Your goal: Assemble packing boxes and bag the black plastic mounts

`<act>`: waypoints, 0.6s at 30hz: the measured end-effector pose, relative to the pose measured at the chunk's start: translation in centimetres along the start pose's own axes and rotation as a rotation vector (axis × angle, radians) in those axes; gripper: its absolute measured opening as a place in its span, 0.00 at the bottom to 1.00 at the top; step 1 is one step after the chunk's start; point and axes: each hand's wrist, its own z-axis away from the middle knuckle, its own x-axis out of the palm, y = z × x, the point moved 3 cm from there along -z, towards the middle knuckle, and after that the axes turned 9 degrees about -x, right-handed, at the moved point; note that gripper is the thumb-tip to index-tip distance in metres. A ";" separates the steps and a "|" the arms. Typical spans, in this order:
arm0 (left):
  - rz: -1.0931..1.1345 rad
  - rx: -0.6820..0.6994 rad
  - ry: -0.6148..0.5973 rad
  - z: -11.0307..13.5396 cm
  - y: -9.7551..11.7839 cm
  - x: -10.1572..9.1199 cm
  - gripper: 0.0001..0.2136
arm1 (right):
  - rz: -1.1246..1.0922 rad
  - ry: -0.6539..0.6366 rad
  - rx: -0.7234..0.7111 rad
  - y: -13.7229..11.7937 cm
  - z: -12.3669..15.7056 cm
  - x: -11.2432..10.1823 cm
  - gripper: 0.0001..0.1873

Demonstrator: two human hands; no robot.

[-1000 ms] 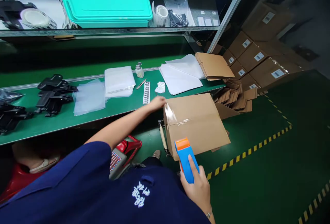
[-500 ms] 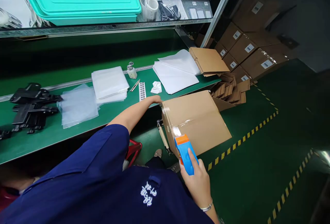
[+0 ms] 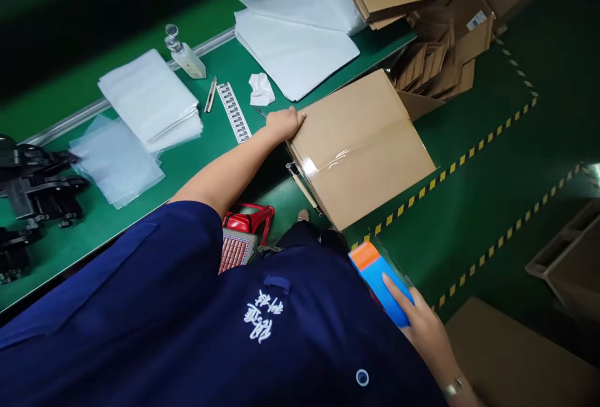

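A cardboard box (image 3: 375, 138) with clear tape across its top stands at the workbench's edge. My left hand (image 3: 285, 124) is closed over its left corner, fingers curled at the edge. Off the box's near side, my right hand (image 3: 422, 322) grips a blue and orange tape dispenser (image 3: 382, 282). A strip of clear tape seems to trail beside the dispenser. Close to my left hand on the bench lie a strip of printed labels (image 3: 233, 112), a crumpled white paper (image 3: 261, 89) and a utility knife (image 3: 210, 94).
The green workbench (image 3: 187, 163) holds white sheets (image 3: 300, 50), a stack of white bags (image 3: 150, 97), a pump bottle (image 3: 187, 60) and black plastic parts (image 3: 42, 182). Folded cardboard pieces (image 3: 435, 57) stand behind the box. A red stool (image 3: 253, 219) is below; more cartons (image 3: 520, 357) lie at right.
My right hand has carried the tape dispenser off the box, toward the right and my body. My left hand stays at the box's corner. The view has tilted and shifted lower.
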 end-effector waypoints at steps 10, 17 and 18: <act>0.023 -0.046 0.003 -1.7 -0.4 -0.1 0.26 | -0.061 -0.446 0.170 1.5 -7.6 5.9 0.27; -0.028 -0.014 0.041 -1.3 -0.3 -0.5 0.25 | -0.286 -0.307 0.259 2.2 -15.8 10.2 0.17; -0.031 -0.001 0.037 -1.2 -0.2 -0.6 0.24 | -0.316 -0.267 0.273 3.7 -15.0 9.7 0.16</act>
